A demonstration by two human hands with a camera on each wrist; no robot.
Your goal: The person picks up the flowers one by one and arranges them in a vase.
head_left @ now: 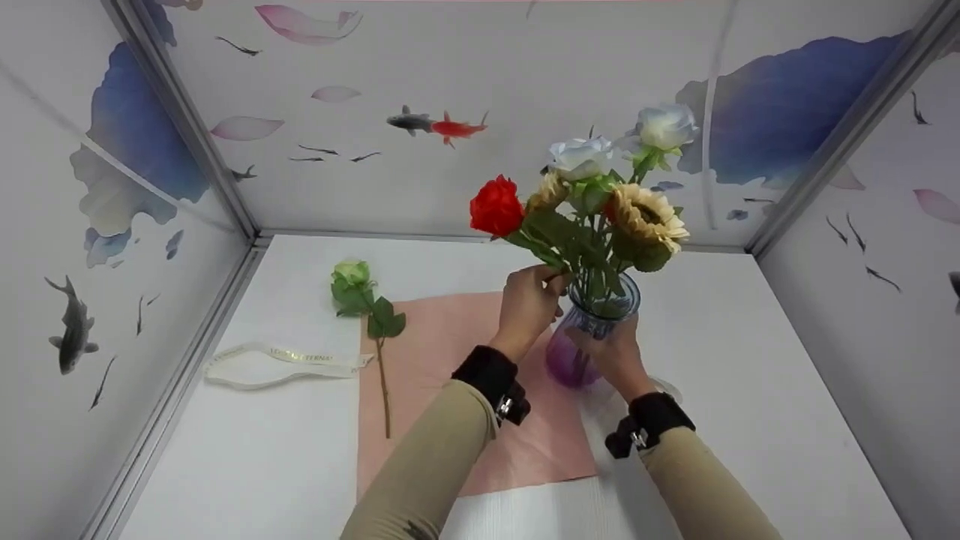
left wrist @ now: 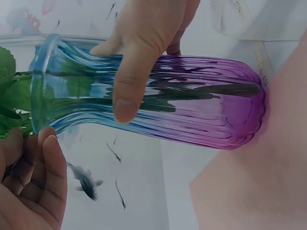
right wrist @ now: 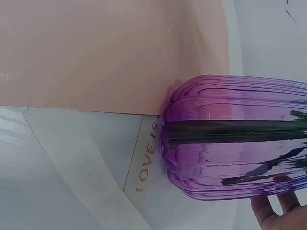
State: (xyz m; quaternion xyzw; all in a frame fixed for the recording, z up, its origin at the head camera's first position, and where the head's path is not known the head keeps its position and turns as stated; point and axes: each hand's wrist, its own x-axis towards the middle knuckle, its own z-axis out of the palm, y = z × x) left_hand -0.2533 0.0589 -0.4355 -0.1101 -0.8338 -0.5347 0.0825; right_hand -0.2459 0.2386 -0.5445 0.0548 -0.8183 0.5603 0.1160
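Observation:
My left hand (head_left: 529,307) is at the vase's rim, thumb and fingertips pinching a green stem or leaf below the red flower (head_left: 495,206). My right hand (head_left: 619,352) grips the neck of the ribbed glass vase (head_left: 574,356), blue above and purple below; in the left wrist view the thumb of that right hand (left wrist: 139,62) lies across the glass. Pale blue-white roses (head_left: 666,126), a beige sunflower (head_left: 646,217) and a second beige bloom (head_left: 547,191) stand in the vase. Dark stems (right wrist: 230,130) show through its purple base in the right wrist view.
A pink paper sheet (head_left: 457,360) lies on the white table beside and partly under the vase. On its left edge is a pale green rose (head_left: 351,289) with a long stem. White lettered ribbon (head_left: 289,364) loops at the left; more ribbon (right wrist: 86,163) lies by the vase base. Printed panels (head_left: 337,165) enclose the table.

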